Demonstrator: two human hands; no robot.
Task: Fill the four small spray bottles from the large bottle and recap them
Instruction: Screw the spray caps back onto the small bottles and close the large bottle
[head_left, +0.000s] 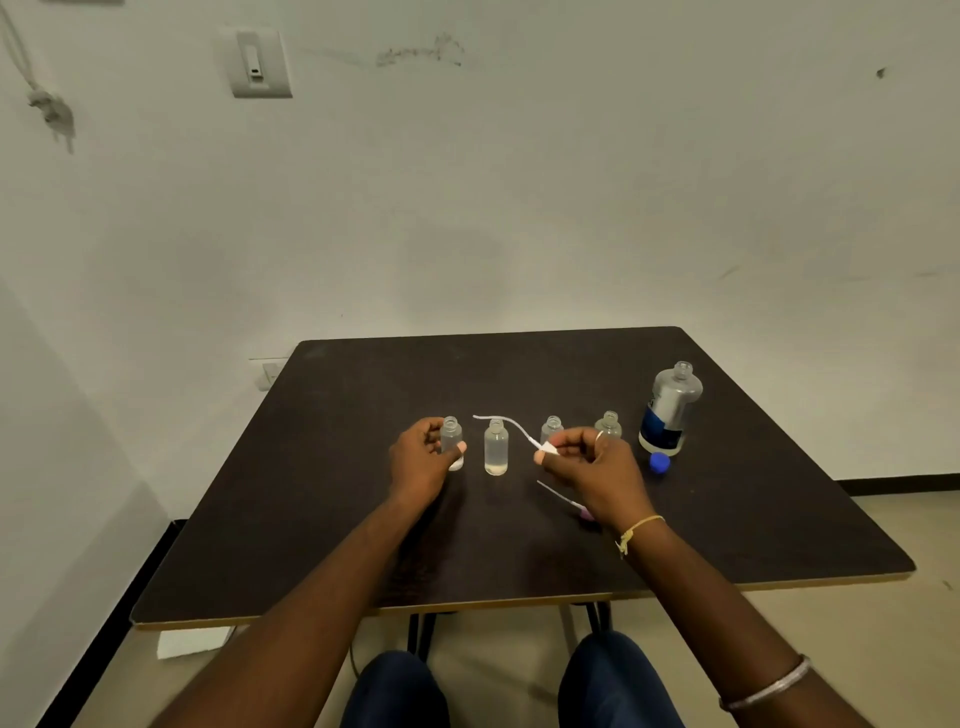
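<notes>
Several small clear spray bottles stand uncapped in a row on the dark table (322, 467). My left hand (421, 460) grips the leftmost bottle (451, 436). A second bottle (496, 448) stands to its right, holding clear liquid. Two more bottles (551, 429) (609, 423) stand partly hidden behind my right hand (587, 457). That hand pinches a white spray cap (546, 449) whose long dip tube curves up to the left. The large clear bottle (670, 410) with a blue label stands open at the right, its blue cap (660, 461) lying in front of it.
A pink spray cap with its tube (566, 501) lies on the table below my right hand. The table's front edge (467, 605) is close to my knees. A white wall rises right behind the table.
</notes>
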